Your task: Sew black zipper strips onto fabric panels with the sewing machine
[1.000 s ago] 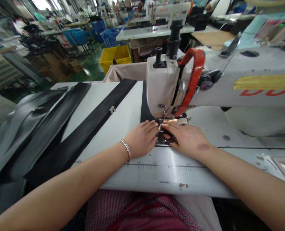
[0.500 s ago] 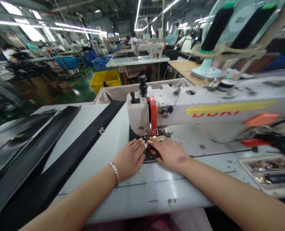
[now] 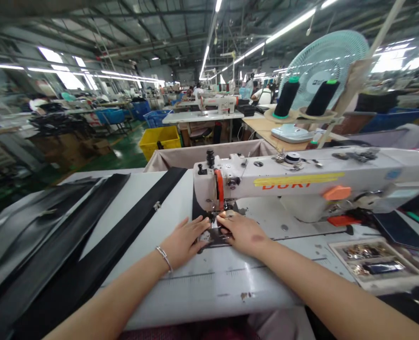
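Black strip [image 3: 214, 237] under flat hands [image 3: 184, 242]

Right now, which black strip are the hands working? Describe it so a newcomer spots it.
Start at the white sewing machine. Below its orange-guarded head, a short black strip lies flat, pinned between the left hand and right hand. The long zipper strip, further left, runs diagonally, untouched.
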Demonstrator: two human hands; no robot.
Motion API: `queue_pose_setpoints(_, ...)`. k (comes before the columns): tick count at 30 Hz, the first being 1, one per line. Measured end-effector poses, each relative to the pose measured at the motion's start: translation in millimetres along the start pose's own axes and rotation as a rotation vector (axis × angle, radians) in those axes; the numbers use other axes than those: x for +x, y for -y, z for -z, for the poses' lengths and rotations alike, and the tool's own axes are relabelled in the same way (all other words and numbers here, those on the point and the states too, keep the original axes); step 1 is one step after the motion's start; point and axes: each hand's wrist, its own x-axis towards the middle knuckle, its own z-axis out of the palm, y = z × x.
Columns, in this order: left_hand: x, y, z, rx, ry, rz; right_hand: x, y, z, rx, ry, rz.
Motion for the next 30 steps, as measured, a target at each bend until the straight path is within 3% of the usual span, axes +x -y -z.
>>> queue_pose_setpoints(1, -14.4, 10.7, 4.6, 0.030, 0.029, 0.099, -8.3, 0.3, 0.8, 0.011, 0.000, 0.004)
queue_pose_setpoints(4, -67.3, 35.9, 19.6, 0.204, 0.019, 0.574, -40.5, 11.5, -2.4, 0.045, -0.024, 0.007)
queue_pose_setpoints(6, -93.3, 36.7, 28.0, 0.266, 0.012, 0.739, -58.2, 33.1, -9.4, 0.079, -0.064, 0.013)
queue_pose_setpoints(8, -99.9, 24.9, 32.9, 0.238, 0.032, 0.662, -66.1, 67.3, -18.2, 0.157, -0.080, 0.075)
queue_pose_setpoints(11, -81.5, -1.7, 32.7, 0.168, 0.024, 0.440, -61.8, 123.4, -31.4, 0.256, -0.054, 0.245)
queue_pose_setpoints(13, -68.0, -18.3, 29.6, 0.157, -0.001, 0.353, -57.6, 143.7, -36.8, 0.232, -0.036, 0.315)
queue_pose_setpoints(16, -66.2, -39.1, 25.7, 0.167, -0.011, 0.335, -61.8, 126.9, -34.8, 0.060, -0.027, 0.261)
queue_pose_setpoints(20, -87.4, -45.2, 31.0, 0.150, 0.033, 0.330, -69.9, 46.4, -24.7, -0.208, -0.078, 0.021)
queue_pose_setpoints(22, -102.0, -25.3, 39.9, 0.171, 0.037, 0.405, -66.2, 15.7, -24.7, -0.288, -0.095, -0.073)
queue_pose_setpoints(24, -121.6, 10.5, 52.1, 0.236, 0.017, 0.586, -62.4, 6.7, -28.7, -0.354, -0.108, -0.124)
queue_pose_setpoints(27, -158.9, 72.9, 70.1, 0.331, 0.017, 0.903, -68.7, 25.6, -39.6, -0.381, -0.167, -0.104)
queue_pose_setpoints(30, -190.8, 116.8, 77.7, 0.349, 0.090, 1.052, -91.4, 49.7, -51.6, -0.322, -0.224, -0.006)
